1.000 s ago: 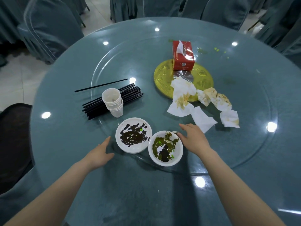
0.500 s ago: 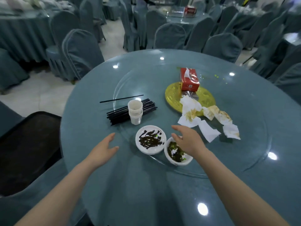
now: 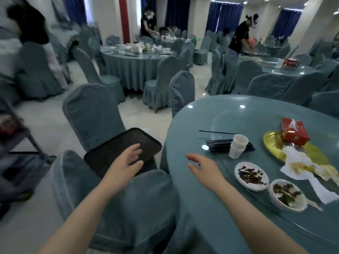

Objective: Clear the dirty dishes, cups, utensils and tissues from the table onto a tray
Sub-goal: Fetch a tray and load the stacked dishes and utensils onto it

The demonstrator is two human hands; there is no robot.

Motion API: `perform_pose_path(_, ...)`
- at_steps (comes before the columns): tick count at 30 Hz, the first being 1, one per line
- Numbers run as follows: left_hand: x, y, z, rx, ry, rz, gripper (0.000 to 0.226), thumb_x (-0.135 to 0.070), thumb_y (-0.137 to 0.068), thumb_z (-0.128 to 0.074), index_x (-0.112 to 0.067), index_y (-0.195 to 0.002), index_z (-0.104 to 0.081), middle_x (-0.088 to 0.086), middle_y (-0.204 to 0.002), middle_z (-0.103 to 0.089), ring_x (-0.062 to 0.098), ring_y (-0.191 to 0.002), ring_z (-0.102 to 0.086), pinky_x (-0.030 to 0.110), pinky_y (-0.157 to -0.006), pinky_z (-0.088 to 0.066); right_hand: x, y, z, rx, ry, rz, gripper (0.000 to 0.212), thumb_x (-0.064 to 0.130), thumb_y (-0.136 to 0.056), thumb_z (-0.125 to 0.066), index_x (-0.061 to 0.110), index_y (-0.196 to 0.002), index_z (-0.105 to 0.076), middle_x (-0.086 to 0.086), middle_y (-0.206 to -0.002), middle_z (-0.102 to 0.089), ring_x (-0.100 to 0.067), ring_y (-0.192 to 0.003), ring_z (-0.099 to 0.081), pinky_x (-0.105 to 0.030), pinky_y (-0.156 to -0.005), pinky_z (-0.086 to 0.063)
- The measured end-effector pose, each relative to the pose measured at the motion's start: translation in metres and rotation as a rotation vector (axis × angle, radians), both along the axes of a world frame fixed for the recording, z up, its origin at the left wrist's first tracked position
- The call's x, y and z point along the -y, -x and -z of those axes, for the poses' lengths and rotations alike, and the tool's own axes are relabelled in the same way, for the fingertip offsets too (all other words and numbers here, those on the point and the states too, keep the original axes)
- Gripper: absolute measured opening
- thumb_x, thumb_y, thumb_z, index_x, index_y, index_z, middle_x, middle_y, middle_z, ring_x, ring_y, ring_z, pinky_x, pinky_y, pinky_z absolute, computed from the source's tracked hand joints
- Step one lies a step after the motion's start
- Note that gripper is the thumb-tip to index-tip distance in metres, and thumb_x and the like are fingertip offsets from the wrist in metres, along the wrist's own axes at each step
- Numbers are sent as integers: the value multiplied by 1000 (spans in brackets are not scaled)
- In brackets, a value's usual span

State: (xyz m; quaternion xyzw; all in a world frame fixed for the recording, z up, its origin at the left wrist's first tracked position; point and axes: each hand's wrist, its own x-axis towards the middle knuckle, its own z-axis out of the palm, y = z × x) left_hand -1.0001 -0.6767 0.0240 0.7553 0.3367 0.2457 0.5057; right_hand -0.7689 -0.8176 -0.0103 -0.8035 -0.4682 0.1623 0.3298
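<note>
A black tray [image 3: 113,143] lies on a covered chair seat left of the round table [image 3: 201,208]. My left hand [image 3: 126,162] hovers open over the tray's near edge. My right hand [image 3: 203,168] is open above the table's left rim, holding nothing. To its right sit a white saucer [image 3: 251,176] and a white bowl [image 3: 287,195], both smeared with dark sauce. Behind them stand stacked white cups [image 3: 237,146] against a bundle of black chopsticks [image 3: 218,143]. Stained tissues [image 3: 308,167] lie spread at the right.
A red tissue box [image 3: 295,132] rests on a gold plate [image 3: 271,142]. Covered chairs [image 3: 93,114] crowd the table's left side. A cart [image 3: 16,136] stands at far left. Other set tables and people fill the hall behind.
The view has swung left and up, revealing the tray and hall. My left hand moved off the table to over the tray. My right hand left the bowl and shifted left.
</note>
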Motion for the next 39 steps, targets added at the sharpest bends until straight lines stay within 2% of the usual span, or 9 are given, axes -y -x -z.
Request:
perform_pose_path(4, -22, 110, -40, 219, 51, -162, 41, -2, -93, -55, -25, -127, -49, -6, -117, -63, 6, -105, -61, 17, -83, -47, -60, 111, -17, -235, -162, -113, 31, 11, -90, -61, 26, -118, -61, 12, -107, -66, 8, -97, -60, -18, -92, -47)
perform_pose_path(9, -49, 221, -69, 437, 245, -355, 37, -13, -82, -68, -31, -113, -58, -7, -108, -71, 11, -99, -68, 31, -80, -50, -116, 220, -41, -460, -303, -235, 30, 5, -90, -61, 25, -112, -60, 5, -104, -70, -2, -98, -65, -17, -83, -50)
perform_pose_path(11, -61, 257, -72, 461, 267, -396, 37, -17, -80, -66, -30, -114, -59, -6, -109, -71, 13, -99, -68, 32, -80, -49, -136, 251, -48, -514, -312, -262, 29, 5, -89, -62, 25, -109, -62, 5, -102, -71, -3, -95, -66, -16, -77, -50)
perform_pose_path(13, -77, 289, -69, 492, 279, -438, 30, -13, -90, -58, -29, -116, -59, -4, -110, -71, 16, -100, -68, 34, -82, -49, -161, 274, -54, -536, -305, -292, 28, 5, -89, -62, 25, -109, -63, 5, -100, -72, -2, -93, -66, -14, -73, -49)
perform_pose_path(21, -164, 383, -49, 486, 302, -569, 27, -13, -95, -53, -22, -119, -59, 0, -111, -71, 17, -99, -69, 37, -85, -50, -276, 332, -59, -558, -278, -365, 26, 7, -90, -61, 28, -106, -64, 6, -101, -73, -6, -96, -67, -20, -78, -51)
perform_pose_path(25, -248, 398, -56, 433, 267, -599, 27, -10, -97, -49, -17, -121, -58, 4, -110, -71, 19, -99, -69, 30, -81, -51, -356, 327, -66, -573, -296, -329, 23, 11, -91, -60, 30, -103, -64, 9, -98, -73, -4, -95, -67, -18, -73, -51)
perform_pose_path(28, -319, 389, -63, 381, 235, -548, 28, -9, -98, -47, -15, -124, -56, 4, -113, -68, 19, -103, -65, 28, -79, -51, -415, 316, -61, -576, -300, -286, 22, 11, -91, -60, 30, -103, -64, 8, -98, -73, -7, -95, -67, -26, -80, -53)
perform_pose_path(34, -434, 355, -45, 322, 294, -438, 24, -8, -97, -47, -19, -114, -60, 3, -109, -70, 20, -101, -66, 36, -90, -48, -503, 292, -40, -624, -254, -154, 20, 16, -93, -58, 28, -108, -63, 11, -97, -73, -8, -90, -68, -25, -77, -55)
perform_pose_path(39, -514, 296, -8, 203, 349, -293, 24, -12, -97, -47, -26, -109, -62, -7, -99, -74, 13, -93, -70, 29, -78, -48, -535, 260, -3, -619, -141, 10, 20, 21, -92, -59, 31, -109, -63, 14, -96, -73, -6, -90, -69, -25, -77, -53)
